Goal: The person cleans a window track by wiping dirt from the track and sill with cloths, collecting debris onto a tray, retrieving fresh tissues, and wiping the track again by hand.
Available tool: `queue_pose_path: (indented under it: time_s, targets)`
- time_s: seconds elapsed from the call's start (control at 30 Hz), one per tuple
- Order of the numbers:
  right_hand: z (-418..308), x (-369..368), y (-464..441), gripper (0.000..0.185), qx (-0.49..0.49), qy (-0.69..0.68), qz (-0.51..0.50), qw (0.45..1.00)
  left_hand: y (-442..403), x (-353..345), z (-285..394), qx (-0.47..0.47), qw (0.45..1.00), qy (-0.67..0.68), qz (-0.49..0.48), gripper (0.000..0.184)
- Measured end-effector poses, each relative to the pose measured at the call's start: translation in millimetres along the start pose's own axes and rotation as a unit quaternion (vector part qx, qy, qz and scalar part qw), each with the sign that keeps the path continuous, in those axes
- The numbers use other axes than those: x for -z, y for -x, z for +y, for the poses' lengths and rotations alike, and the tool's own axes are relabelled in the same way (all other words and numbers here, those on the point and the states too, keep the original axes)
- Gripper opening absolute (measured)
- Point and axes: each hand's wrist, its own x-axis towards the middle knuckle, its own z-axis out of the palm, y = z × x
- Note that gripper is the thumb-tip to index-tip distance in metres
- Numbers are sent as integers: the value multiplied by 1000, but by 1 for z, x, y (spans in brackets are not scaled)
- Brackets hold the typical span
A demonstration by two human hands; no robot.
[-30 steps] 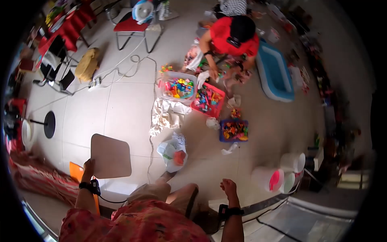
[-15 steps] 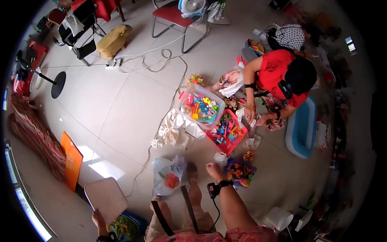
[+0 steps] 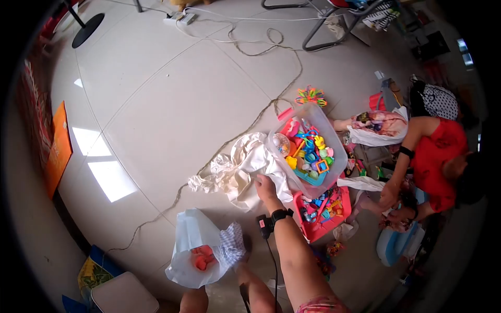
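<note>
My right hand (image 3: 266, 188) is over the near part of a crumpled cream cloth (image 3: 242, 167) on the floor; its fingers look curled, but whether they grip the cloth is unclear. Just beyond stands a clear plastic bin (image 3: 334, 151) of colourful toys, beside a pink-red tray (image 3: 326, 221) holding more small toys. A pale plastic bag (image 3: 195, 235) with something reddish inside lies near my legs, touching a checked cloth (image 3: 232, 245). The flat beige board (image 3: 125, 295) sits at the lower left edge. My left hand is out of view.
A co-worker in red (image 3: 441, 161) sits at the right, both hands low over small items. A blue tub (image 3: 394, 242) is near them. Cables (image 3: 235, 122) cross the tiled floor. An orange panel (image 3: 58, 148) stands at the left, and a chair (image 3: 334, 26) at the top.
My right hand has moved forward to the cream cloth. The board, held in my left hand before, is now at the lower left with no hand visible on it. The view has shifted.
</note>
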Motion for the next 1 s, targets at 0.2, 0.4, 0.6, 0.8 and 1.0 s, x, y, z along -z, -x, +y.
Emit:
queue_pose_path:
  time_s: [0.2,0.4,0.6,0.8,1.0]
  targets:
    - [-9,-61,-67,21,58,-26,41,997,-70,-184,158,-83,965,239,-63,27]
    - [9,-86,-55,17,-84,109,-10,990,-94,-281,238,-148,898,402,-103,31]
    - [15,-54,-13,8,2,74,154,985,-95,-307,239,-169,862,466,-110,35]
    - [-41,60,46,6,-62,-225,257,938,-98,-307,237,-178,840,504,-97,40]
    - [-62,88,59,13,-196,-367,256,873,-104,-309,237,-188,825,527,-80,46]
